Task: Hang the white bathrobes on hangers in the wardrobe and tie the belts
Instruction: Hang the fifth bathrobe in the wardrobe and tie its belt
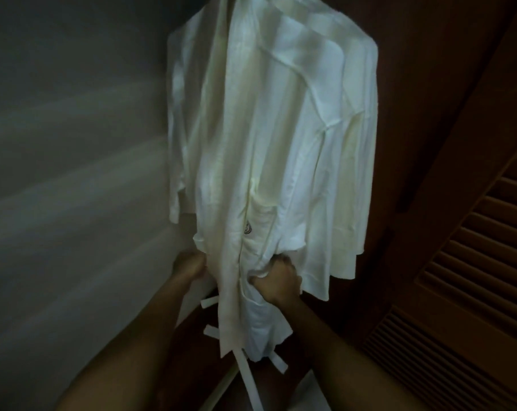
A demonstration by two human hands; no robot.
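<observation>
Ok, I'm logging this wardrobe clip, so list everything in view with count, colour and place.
bathrobes: at least two, white, hanging centre; blur hides an exact count
belt ends: several, white, dangling below the robes
louvred door: one, brown wood, right
wall: one, grey, left
left hand: one, at the robe's left edge, grip unclear
right hand: one, gripping bunched robe fabric at waist height

You have two hands in view, left hand (189, 264) and right hand (281, 280). You see two white bathrobes (281, 143) hanging together, though blur hinders the count. One louvred door (464, 292) stands beside them.
</observation>
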